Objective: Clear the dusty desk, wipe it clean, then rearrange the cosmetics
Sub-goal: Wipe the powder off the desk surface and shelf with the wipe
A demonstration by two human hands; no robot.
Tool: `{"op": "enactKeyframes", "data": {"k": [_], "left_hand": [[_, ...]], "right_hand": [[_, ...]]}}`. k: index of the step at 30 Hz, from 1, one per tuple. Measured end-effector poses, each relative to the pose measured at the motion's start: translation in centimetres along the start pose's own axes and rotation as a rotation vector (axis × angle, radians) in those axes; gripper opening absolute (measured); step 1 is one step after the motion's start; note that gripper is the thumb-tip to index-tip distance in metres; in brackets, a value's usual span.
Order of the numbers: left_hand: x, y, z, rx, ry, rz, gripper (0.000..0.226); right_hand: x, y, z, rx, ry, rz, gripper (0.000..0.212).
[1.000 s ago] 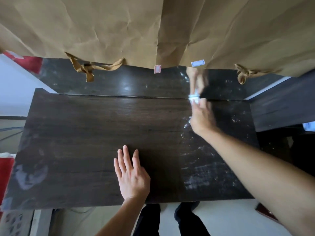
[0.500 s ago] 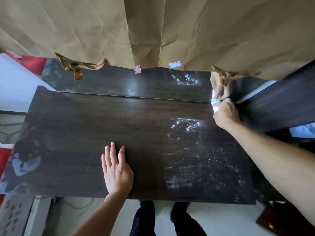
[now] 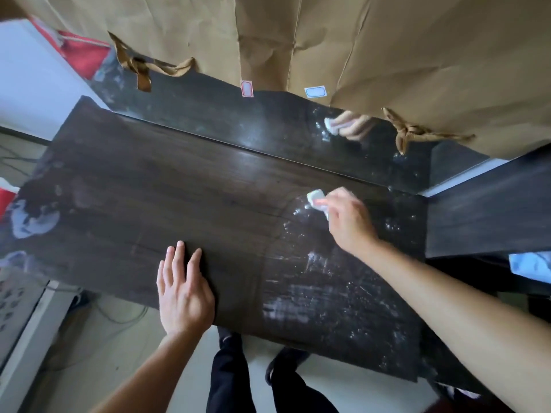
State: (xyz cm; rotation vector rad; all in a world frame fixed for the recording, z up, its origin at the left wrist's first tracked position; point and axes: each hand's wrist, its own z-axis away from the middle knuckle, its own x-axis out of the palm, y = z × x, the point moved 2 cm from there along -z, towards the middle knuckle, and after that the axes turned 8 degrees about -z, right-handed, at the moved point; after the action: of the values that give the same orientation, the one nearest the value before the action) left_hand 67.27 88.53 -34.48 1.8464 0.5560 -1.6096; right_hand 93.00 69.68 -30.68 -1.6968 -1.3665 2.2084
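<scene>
Prob. a home room — dark wood desk, mirror behind, brown paper over it.

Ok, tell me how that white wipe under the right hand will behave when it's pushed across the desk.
The white wipe looks soft and crumpled under the right hand, so it will probably bunch rather than stay flat. It seems light and likely slides easily. Streaks on the desk suggest it smears dust.

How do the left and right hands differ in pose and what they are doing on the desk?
The left hand lies flat and open near the front edge of the desk, holding nothing; the right hand is curled around a white wipe, pressing it on the desktop farther back. The wood around the left hand looks clean, while white smears surround the right hand. Both are bare and touch the desk.
</scene>
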Motion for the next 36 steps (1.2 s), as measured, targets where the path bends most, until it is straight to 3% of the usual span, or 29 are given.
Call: {"op": "enactKeyframes", "data": {"k": [3,5,8,11,12,15,17,19,23,25,27,30,32,34,36], "left_hand": [[0.1,-0.1,0.1,0.002,-0.007,-0.017,0.048],[0.2,-0.3,0.0,-0.006,-0.013,-0.031,0.048],[0.2,-0.4,0.2,0.005,-0.02,-0.044,0.049],[0.1,-0.3,0.1,0.0,-0.024,-0.042,0.05],[0.1,-0.3,0.0,-0.003,-0.022,-0.038,0.049],[0.1,-0.3,-0.1,-0.007,-0.013,-0.036,0.048],[0.1,-0.3,0.0,-0.001,-0.006,-0.038,0.047],[0.1,-0.3,-0.1,0.008,0.001,-0.042,0.047],[0.2,-0.5,0.0,0.01,-0.001,-0.045,0.047],[0.1,-0.4,0.0,0.014,-0.002,-0.041,0.048],[0.0,-0.4,-0.1,0.014,-0.004,-0.037,0.048],[0.0,-0.4,-0.3,0.015,-0.003,-0.035,0.047],[0.1,-0.4,-0.3,0.019,0.0,-0.033,0.046],[0.1,-0.4,-0.2,0.025,0.009,-0.035,0.046],[0.1,-0.6,-0.2,0.028,0.014,-0.04,0.045]], "right_hand": [[0.3,1.0,-4.5,0.187,0.1,0.159,0.051],[2.2,-0.3,-3.0,0.085,0.06,0.154,0.06],[4.8,-2.4,4.5,-0.179,-0.185,0.064,0.062],[4.0,-3.3,7.7,-0.284,-0.478,-0.03,0.057],[3.4,-3.3,6.3,-0.262,-0.439,-0.06,0.052],[2.1,-2.4,-1.6,-0.117,-0.088,0.026,0.044],[2.5,-1.6,-5.4,0.038,-0.018,0.146,0.049],[4.0,-2.1,-5.4,0.05,-0.003,0.165,0.056],[6.6,-4.7,3.4,-0.271,-0.261,0.053,0.056],[6.4,-5.7,8.0,-0.342,-0.545,-0.037,0.053],[5.2,-5.9,7.5,-0.35,-0.661,-0.088,0.047],[3.9,-5.1,-0.4,-0.284,-0.31,-0.009,0.041],[3.4,-3.7,-5.7,-0.118,-0.124,0.158,0.038],[4.4,-3.5,-6.9,0.044,-0.041,0.2,0.048],[6.2,-4.9,-3.7,-0.086,-0.066,0.208,0.054]]}}
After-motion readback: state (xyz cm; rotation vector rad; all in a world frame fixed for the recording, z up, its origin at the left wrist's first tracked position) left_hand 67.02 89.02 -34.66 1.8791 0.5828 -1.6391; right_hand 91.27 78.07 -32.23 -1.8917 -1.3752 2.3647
